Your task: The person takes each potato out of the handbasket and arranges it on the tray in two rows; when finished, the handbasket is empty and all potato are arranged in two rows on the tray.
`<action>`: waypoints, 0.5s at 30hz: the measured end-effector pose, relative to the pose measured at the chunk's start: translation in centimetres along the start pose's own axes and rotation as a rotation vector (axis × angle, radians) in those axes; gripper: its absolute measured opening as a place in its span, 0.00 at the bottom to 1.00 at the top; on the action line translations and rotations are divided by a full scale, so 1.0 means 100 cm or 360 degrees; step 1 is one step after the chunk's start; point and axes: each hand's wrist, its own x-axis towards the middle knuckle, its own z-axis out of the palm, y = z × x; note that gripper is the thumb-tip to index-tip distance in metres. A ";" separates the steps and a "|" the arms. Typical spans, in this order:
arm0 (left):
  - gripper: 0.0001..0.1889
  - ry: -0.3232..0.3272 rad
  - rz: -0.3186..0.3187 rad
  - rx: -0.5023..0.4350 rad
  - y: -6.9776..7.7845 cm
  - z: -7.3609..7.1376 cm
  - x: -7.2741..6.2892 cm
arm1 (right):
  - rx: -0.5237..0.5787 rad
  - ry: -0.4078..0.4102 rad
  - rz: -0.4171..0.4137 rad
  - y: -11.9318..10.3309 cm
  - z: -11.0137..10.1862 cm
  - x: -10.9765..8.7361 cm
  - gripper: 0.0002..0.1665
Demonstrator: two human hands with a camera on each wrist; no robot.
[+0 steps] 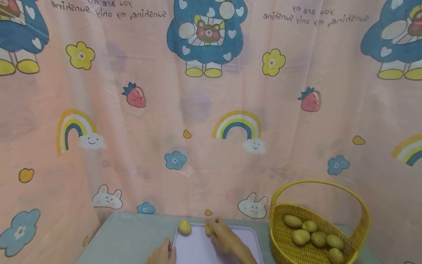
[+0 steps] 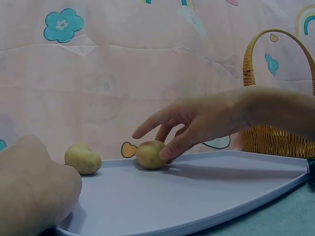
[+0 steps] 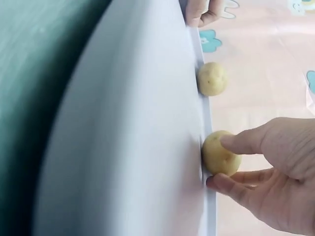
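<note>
A pale lilac tray (image 1: pixel 194 247) lies on the table, and my left hand (image 1: pixel 163 253) grips its left edge. One potato (image 1: pixel 185 227) sits at the tray's far left corner. To the right of it, a second potato (image 3: pixel 220 153) rests at the far rim, pinched by my right hand (image 1: pixel 228 239). In the right wrist view the thumb (image 3: pixel 241 141) presses one side of this potato while fingertips lie against the other. The left wrist view has the right hand (image 2: pixel 204 118) reaching in from the right, its index finger lifted off the potato.
On the right stands a yellow wicker basket (image 1: pixel 275 238) with a tall arched handle, holding several potatoes (image 1: pixel 301 237). The table (image 1: pixel 115 238) has a grey-green cover. A pink printed curtain (image 1: pixel 158 124) hangs close behind the table's back edge.
</note>
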 end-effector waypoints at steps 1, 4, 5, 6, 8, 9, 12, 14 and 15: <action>0.11 0.0002 0.0005 -0.0003 0.000 0.000 0.000 | 0.0010 0.0035 -0.0001 0.000 0.001 0.000 0.30; 0.11 0.0003 0.0005 -0.0011 0.000 -0.001 0.000 | 0.0019 0.0086 0.0011 0.001 0.003 0.002 0.28; 0.11 -0.0005 0.0001 -0.0012 0.000 -0.002 0.001 | 0.0017 0.0081 0.0005 0.001 0.003 0.002 0.28; 0.11 -0.0013 -0.0005 -0.0009 0.000 -0.002 0.001 | 0.0012 0.0064 0.0006 0.000 0.004 0.003 0.29; 0.10 -0.0025 -0.0018 -0.0001 0.000 -0.002 0.000 | 0.0010 -0.0003 0.0025 -0.001 0.005 0.004 0.31; 0.10 -0.0031 -0.0027 0.0007 0.000 -0.002 0.000 | 0.0006 -0.0039 0.0041 -0.002 0.005 0.004 0.33; 0.10 -0.0034 -0.0044 0.0021 0.000 -0.002 -0.001 | -0.0018 -0.0132 0.0099 -0.004 0.004 0.004 0.37; 0.10 -0.0028 -0.0050 0.0021 0.001 -0.002 -0.001 | -0.0043 -0.0152 0.0118 -0.005 0.004 0.003 0.38; 0.10 -0.0025 -0.0048 0.0022 0.001 -0.001 -0.001 | -0.0044 -0.0155 0.0122 -0.006 0.004 0.003 0.39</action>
